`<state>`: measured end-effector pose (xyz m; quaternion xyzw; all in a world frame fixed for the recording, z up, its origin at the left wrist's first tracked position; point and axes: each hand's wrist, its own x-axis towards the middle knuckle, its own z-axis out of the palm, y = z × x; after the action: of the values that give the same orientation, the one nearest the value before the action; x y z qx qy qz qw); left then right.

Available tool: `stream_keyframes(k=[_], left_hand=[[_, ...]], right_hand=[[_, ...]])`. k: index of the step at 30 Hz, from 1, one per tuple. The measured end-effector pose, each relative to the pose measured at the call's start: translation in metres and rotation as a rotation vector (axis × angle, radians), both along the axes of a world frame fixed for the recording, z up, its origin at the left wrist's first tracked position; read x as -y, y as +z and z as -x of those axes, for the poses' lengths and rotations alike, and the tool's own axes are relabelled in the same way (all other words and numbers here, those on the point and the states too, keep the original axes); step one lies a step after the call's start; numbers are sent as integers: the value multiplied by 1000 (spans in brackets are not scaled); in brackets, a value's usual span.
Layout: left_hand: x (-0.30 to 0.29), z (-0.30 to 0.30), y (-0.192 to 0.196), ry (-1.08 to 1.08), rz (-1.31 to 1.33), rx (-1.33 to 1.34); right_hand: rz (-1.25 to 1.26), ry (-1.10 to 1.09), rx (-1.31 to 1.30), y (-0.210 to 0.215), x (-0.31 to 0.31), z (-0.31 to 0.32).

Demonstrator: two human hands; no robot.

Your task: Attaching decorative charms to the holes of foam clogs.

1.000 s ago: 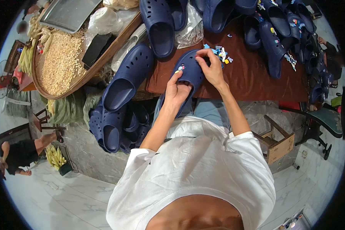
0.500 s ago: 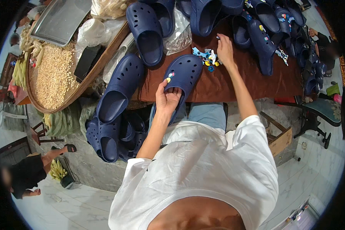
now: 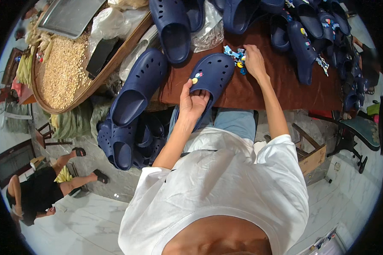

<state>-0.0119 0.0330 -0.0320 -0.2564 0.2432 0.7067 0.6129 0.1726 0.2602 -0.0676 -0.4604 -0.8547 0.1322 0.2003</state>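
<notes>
My left hand (image 3: 193, 102) grips a navy clog (image 3: 216, 68), its fingers inside the foot opening and its thumb on the upper. Beside that thumb, a few small coloured shoe charms (image 3: 198, 77) sit on the clog's upper. At the right edge of a small pile of blue, white and yellow charms (image 3: 238, 58), my right hand (image 3: 254, 61) has its fingers bent and drawn together. Whatever lies under those fingertips is hidden. The pile rests on a brown cloth (image 3: 285, 87) just right of the clog's toe.
More navy clogs (image 3: 140, 80) lie left of my hands, others (image 3: 300, 51) at the far right, some with charms. A woven tray of pale kernels (image 3: 64, 70) holds a black phone-like slab (image 3: 101, 57). Another person (image 3: 38, 191) is at lower left; a wooden stool (image 3: 310, 148) stands right.
My right hand has come slightly nearer me, its fingers curling in at the pile. The left hand keeps its hold on the clog. The whole view has shifted, and the person at left has moved.
</notes>
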Motion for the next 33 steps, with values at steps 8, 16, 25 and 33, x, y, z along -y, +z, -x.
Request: stream_keyframes(k=[8, 16, 25, 33], left_hand=[[7, -5, 13, -13, -16, 44], [7, 0, 5, -68, -33, 10], [8, -3, -3, -72, -90, 86], [2, 0, -2, -23, -50, 200]], right_hand=[[127, 66, -463, 78, 65, 22], [181, 604, -203, 93, 92, 69], [217, 708, -30, 97, 93, 81], [337, 678, -149, 100, 97, 97]])
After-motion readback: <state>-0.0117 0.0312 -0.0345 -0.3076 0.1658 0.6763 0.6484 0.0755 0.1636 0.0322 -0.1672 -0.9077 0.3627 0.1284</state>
